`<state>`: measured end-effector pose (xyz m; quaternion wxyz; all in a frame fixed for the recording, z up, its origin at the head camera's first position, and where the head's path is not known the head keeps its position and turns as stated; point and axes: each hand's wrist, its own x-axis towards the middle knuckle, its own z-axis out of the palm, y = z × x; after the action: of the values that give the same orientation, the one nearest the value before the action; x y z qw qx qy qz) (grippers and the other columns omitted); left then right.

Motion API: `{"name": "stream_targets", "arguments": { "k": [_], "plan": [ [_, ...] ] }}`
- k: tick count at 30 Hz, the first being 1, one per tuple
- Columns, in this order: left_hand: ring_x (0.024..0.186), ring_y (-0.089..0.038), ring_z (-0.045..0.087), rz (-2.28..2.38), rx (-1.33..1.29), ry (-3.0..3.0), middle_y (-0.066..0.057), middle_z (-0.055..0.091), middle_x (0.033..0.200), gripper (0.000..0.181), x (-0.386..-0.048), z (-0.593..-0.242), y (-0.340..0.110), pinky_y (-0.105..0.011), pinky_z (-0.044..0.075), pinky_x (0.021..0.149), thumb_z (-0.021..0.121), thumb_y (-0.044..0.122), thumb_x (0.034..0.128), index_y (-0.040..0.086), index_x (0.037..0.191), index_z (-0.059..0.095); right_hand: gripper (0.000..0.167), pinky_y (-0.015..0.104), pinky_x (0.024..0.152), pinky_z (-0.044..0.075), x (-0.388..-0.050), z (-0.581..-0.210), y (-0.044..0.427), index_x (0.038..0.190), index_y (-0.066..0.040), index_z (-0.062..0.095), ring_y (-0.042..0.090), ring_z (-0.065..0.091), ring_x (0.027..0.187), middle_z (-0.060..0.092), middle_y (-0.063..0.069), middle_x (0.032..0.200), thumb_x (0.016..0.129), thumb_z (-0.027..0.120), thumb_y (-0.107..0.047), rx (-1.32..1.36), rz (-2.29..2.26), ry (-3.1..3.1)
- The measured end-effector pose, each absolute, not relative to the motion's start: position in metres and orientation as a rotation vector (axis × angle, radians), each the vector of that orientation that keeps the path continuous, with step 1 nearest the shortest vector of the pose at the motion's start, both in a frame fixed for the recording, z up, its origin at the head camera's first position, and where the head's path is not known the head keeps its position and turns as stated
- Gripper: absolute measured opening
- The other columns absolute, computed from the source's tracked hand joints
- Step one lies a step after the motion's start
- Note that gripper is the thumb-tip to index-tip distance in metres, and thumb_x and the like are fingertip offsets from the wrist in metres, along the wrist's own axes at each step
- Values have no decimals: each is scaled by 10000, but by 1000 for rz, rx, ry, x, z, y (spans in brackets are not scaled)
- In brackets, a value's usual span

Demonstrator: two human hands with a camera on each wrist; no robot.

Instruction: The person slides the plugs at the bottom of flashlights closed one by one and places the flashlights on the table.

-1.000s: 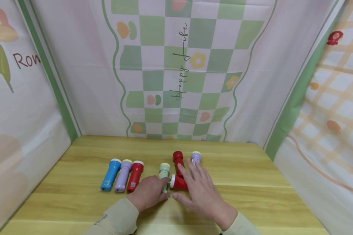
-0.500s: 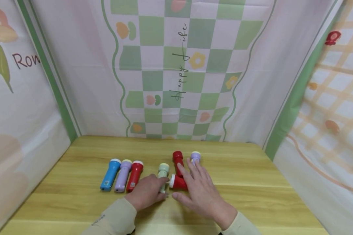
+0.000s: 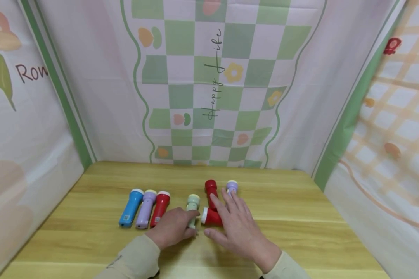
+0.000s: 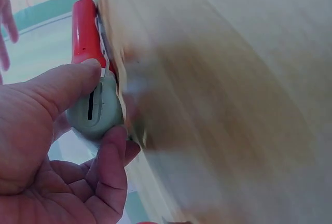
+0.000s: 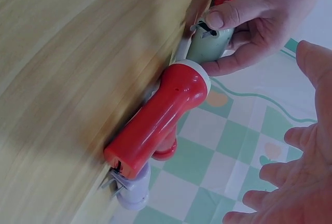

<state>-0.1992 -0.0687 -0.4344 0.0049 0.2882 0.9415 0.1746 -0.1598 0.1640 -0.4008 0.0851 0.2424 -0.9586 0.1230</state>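
Observation:
My left hand (image 3: 174,228) pinches a pale green flashlight (image 3: 193,203) between thumb and fingers, its lens end pointing away from me. In the left wrist view, the green flashlight (image 4: 96,107) shows a dark slot in its tail end. Spread and apart from any thing, my right hand (image 5: 303,167) shows in the right wrist view beside a red flashlight (image 5: 158,117) with a white rim. That red flashlight (image 3: 211,217) lies sideways. Behind it are another red flashlight (image 3: 211,188) and a purple one (image 3: 232,186), partly hidden by the right hand.
Left of my left hand, a blue flashlight (image 3: 130,209), a purple flashlight (image 3: 146,209) and a red flashlight (image 3: 160,207) lie side by side on the wooden table (image 3: 300,217). A checkered cloth (image 3: 209,97) hangs behind; printed cloths flank both sides.
My left hand has slid slightly left along the table with the green flashlight, widening the gap to the sideways red one. The right hand has stayed in place.

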Motion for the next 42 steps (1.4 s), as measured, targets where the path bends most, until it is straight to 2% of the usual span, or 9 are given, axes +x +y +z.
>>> {"name": "stream_targets", "arguments": {
  "k": [6,18,24,32,35,38,42],
  "plan": [
    [767,-124,560,574,905,2941,14,674,872,521,-199,-432,-70,-333,527,728,817,358,905,151,1357,664,938,641,1259,184,-160,-401,164,1668,-200,246,417,90,1601,155,180,1730,960,459,-777,720,371,-2858],
    [754,-106,525,662,847,2870,56,635,880,542,-200,-431,-74,-287,490,704,785,403,926,176,1397,641,937,638,1260,189,-159,-402,164,1669,-210,241,409,88,1604,154,168,1734,959,426,-793,713,354,-2853],
    [766,-103,533,689,839,2839,63,654,898,548,-199,-429,-73,-294,509,733,794,394,920,174,1399,644,941,638,1261,185,-159,-402,165,1669,-207,240,410,83,1604,153,167,1734,957,432,-792,709,356,-2854],
    [813,-95,576,708,869,2845,31,724,1026,538,-197,-426,-72,-357,564,833,796,363,922,157,1397,651,931,644,1255,196,-159,-403,165,1672,-209,229,418,86,1601,152,173,1732,965,462,-768,715,346,-2848],
    [861,-106,608,725,866,2834,24,735,1065,575,-197,-425,-71,-391,573,882,835,338,887,156,1399,649,933,644,1255,196,-159,-403,165,1672,-207,229,416,85,1602,158,174,1731,965,457,-771,718,344,-2847],
    [938,-138,646,728,850,2824,10,743,1120,687,-198,-425,-70,-429,570,938,912,297,797,161,1412,638,931,640,1256,200,-159,-403,165,1672,-208,230,409,88,1603,174,171,1729,965,472,-764,715,336,-2845],
    [999,-176,663,708,829,2828,-8,741,1176,788,-198,-426,-69,-451,562,972,956,198,721,179,1435,621,916,642,1254,206,-159,-403,165,1671,-212,236,406,93,1604,190,166,1727,968,551,-706,712,342,-2842]
  ]
}}
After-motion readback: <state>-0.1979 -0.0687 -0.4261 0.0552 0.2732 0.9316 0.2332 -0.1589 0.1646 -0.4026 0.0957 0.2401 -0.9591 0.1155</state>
